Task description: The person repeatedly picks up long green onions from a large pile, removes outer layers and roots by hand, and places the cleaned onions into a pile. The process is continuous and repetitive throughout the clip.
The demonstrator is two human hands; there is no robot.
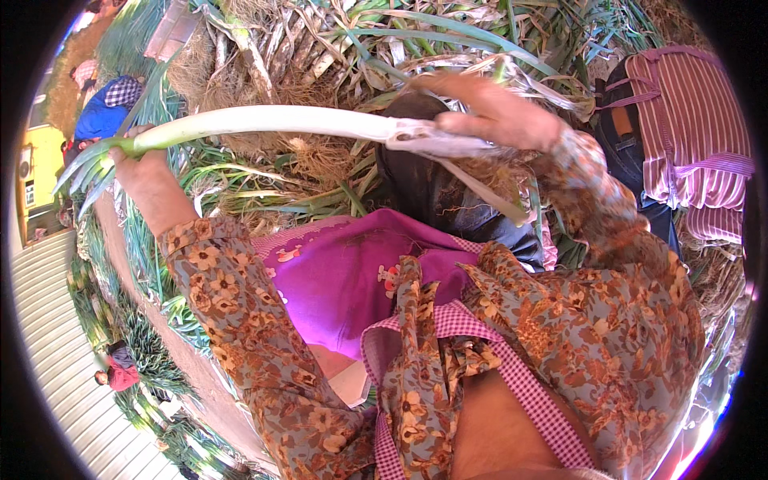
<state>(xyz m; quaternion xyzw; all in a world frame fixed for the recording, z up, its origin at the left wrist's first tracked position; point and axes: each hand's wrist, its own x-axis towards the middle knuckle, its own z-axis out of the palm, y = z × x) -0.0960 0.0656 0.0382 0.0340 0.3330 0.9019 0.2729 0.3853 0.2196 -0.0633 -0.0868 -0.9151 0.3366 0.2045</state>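
Note:
A large green onion (270, 122) with a long, peeled-looking white stalk stretches sideways across the view. My left hand (143, 165) grips it at the pale green neck, where the cut or folded green leaves (96, 168) fan out. At the other end, loose whitish outer skin (441, 138) and a dry strip (480, 191) hang off the stalk. My right hand (501, 114) is there, blurred by motion, its thumb against the skin and its fingers stretched above; whether it grips the skin cannot be made out. Over my lap lies a purple apron (336, 276).
Unpeeled green onions with dry leaves and roots (288, 48) are heaped in front. A person in a striped apron (690, 126) is close at right. Others, one in blue (105, 111) and one in red (123, 375), are farther left, beside a dirt path (156, 318).

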